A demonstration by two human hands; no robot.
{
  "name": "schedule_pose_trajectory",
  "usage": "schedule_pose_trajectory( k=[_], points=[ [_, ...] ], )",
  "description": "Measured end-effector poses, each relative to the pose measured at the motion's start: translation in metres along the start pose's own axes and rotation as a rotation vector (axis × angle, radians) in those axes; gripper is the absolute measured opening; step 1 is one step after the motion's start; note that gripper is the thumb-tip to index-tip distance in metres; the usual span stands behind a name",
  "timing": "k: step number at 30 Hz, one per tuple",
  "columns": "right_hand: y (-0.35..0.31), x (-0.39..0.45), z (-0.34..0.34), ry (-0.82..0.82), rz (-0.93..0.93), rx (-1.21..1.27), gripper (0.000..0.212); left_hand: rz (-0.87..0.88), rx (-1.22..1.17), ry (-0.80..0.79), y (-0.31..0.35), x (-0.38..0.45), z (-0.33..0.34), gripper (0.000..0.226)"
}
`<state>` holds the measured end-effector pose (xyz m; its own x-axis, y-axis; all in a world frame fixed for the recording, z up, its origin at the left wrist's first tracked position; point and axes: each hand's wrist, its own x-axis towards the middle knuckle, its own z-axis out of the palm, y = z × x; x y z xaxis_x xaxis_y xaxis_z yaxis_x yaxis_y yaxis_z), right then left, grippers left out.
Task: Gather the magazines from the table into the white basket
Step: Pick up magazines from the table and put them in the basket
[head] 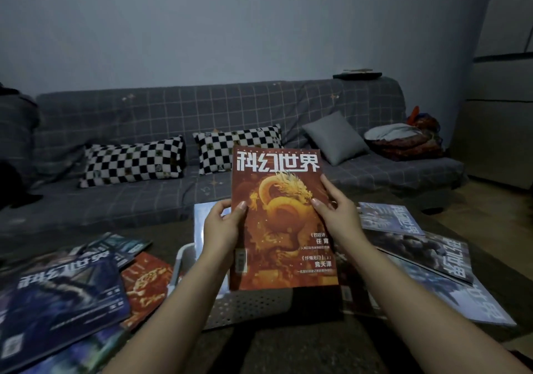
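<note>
Task under way. At left, several magazines (57,290) lie loose on the table (288,350). At centre, the left hand (222,223) and right hand (334,209) pinch the side edges of a red dragon-cover magazine (284,229) above the white basket (245,307). At right, more magazines (427,261) await gathering.

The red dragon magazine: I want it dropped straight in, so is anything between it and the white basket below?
Nothing visible blocks it. Both hands, left and right, hold the red dragon magazine upright directly over the white basket. One pale magazine already stands in the basket at its far side, leaving the opening free.
</note>
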<state>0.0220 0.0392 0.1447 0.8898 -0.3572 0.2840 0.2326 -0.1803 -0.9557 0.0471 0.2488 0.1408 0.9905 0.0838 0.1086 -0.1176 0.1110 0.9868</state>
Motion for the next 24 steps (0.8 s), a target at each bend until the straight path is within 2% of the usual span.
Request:
schedule_pose_trajectory(
  k=[4, 8, 13, 18, 24],
  points=[
    [-0.006, 0.014, 0.047, -0.067, -0.066, -0.034, 0.060, -0.048, -0.035, 0.096, -0.002, 0.023, -0.037, 0.008],
    [0.004, 0.024, 0.081, -0.105, -0.054, -0.002, 0.058, -0.059, 0.002, 0.171, -0.017, 0.043, -0.064, 0.006],
    [0.027, 0.029, 0.102, -0.126, -0.015, -0.130, 0.059, -0.079, 0.175, 0.218, -0.043, 0.060, -0.081, 0.011],
    [0.057, 0.032, 0.106, -0.097, 0.038, -0.203, 0.068, -0.104, 0.239, 0.217, -0.067, 0.062, -0.083, 0.014],
    [0.086, 0.029, 0.105, -0.086, 0.073, -0.301, 0.050, -0.048, 0.451, 0.272, -0.080, 0.060, -0.083, 0.032]
  ],
)
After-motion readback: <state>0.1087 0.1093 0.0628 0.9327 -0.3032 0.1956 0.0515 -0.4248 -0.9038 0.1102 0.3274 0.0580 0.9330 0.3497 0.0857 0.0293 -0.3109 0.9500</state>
